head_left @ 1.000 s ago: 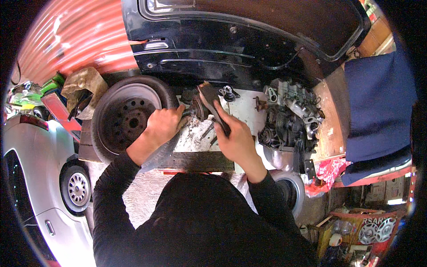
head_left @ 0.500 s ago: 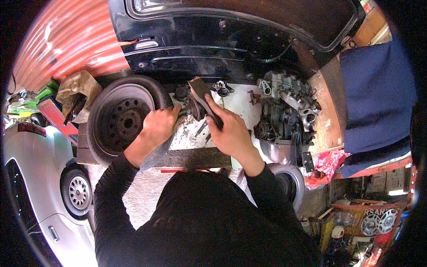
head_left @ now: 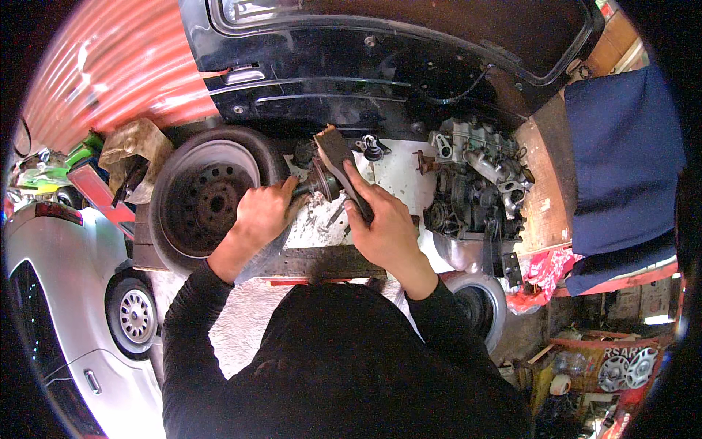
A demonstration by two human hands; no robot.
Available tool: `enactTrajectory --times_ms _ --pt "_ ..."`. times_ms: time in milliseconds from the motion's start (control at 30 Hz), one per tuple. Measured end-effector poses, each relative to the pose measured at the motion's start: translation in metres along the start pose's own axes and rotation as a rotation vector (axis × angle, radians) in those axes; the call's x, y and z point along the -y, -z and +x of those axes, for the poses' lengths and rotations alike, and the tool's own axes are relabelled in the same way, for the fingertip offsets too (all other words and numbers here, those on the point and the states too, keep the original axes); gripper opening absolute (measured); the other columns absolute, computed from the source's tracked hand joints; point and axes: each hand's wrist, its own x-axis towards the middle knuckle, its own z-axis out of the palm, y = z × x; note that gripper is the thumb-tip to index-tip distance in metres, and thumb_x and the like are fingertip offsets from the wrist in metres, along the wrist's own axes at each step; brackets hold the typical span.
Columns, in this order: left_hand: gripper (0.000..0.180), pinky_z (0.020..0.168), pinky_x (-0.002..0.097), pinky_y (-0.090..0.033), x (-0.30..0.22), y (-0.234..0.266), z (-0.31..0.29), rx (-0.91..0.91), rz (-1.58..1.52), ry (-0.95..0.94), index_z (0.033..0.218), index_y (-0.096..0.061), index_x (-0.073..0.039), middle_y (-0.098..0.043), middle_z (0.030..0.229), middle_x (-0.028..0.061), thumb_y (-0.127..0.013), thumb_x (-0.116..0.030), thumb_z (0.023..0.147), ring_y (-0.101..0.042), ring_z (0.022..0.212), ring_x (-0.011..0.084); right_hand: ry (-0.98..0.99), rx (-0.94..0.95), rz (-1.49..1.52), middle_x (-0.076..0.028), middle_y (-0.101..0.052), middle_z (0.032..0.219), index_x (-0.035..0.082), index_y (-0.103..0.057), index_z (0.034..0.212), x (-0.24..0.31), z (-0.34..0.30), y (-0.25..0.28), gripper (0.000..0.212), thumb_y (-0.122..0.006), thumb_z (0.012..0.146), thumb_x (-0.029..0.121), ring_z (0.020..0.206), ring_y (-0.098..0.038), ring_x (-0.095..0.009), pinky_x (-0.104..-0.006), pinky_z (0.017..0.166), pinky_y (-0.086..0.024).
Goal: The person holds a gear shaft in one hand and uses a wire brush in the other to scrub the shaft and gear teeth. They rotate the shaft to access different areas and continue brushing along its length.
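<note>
My left hand (head_left: 262, 214) is closed around the shaft end of a dark round metal car part (head_left: 319, 183), whose wide flange points to the right. In my right hand (head_left: 385, 225) is a wooden-backed brush (head_left: 338, 157), held at a slant with its far end pointing up and away from me. The brush's bristle side lies against or very close to the flange; exact contact cannot be made out. Both hands are over a white, dirt-specked bench top (head_left: 303, 230). A small dark metal part (head_left: 373, 148) lies just beyond the brush.
A tyre on a steel wheel (head_left: 216, 205) lies left of my left hand. To the right sits a bare engine (head_left: 482, 183). Behind the bench stands a black car panel (head_left: 314, 80). A silver car (head_left: 73, 256) is at the far left; blue cloth (head_left: 621, 168) hangs right.
The whole view has shifted slightly. Both hands keep their grips, and the brush has moved only a little against the metal part.
</note>
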Motion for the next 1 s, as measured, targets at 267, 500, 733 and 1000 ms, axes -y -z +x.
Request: enactTrajectory --times_ms 267,500,733,1000 --pt "0.033 0.057 0.0502 -0.053 -0.012 -0.005 0.0 -0.218 -0.261 0.069 0.107 -0.059 -0.003 -0.066 0.072 0.0231 -0.068 -0.032 0.094 -0.068 0.066 0.0422 0.186 -0.123 0.076 -0.021 -0.064 0.101 0.019 -0.06 0.142 -0.05 -0.056 -0.014 0.058 -0.072 0.085 0.015 0.078 -0.069 -0.037 -0.0415 0.063 -0.057" --pt "0.026 0.057 0.0388 -0.048 -0.049 -0.02 0.001 -0.382 -0.748 0.092 0.102 -0.06 0.005 -0.063 0.07 0.0214 -0.064 -0.021 0.099 -0.061 0.058 0.029 0.384 -0.251 0.106 -0.018 -0.064 0.099 0.023 -0.066 0.135 -0.05 -0.03 -0.002 0.054 -0.075 0.082 0.018 0.071 -0.067 -0.035 -0.039 0.06 -0.056" --pt "0.021 0.062 0.0322 -0.047 -0.085 -0.054 -0.008 -0.439 -1.229 0.238 0.101 -0.056 0.0 -0.057 0.074 0.0017 -0.057 -0.021 0.102 -0.054 0.067 0.0126 -0.26 -0.315 0.584 -0.007 -0.066 0.099 -0.004 -0.054 0.134 -0.175 -0.052 -0.035 0.05 -0.068 0.09 0.014 0.086 -0.063 -0.016 -0.0303 0.079 -0.049" --pt "0.078 0.1 0.0439 -0.042 -0.1 -0.202 -0.033 -0.535 -1.427 0.021 0.139 -0.04 0.006 -0.053 0.127 0.0187 -0.053 -0.059 0.097 -0.052 0.118 0.0268 -0.44 0.163 1.36 -0.011 -0.061 0.13 0.002 -0.056 0.127 -0.106 -0.012 -0.008 0.038 -0.062 0.101 0.029 0.108 -0.066 -0.027 -0.0502 0.078 -0.065"
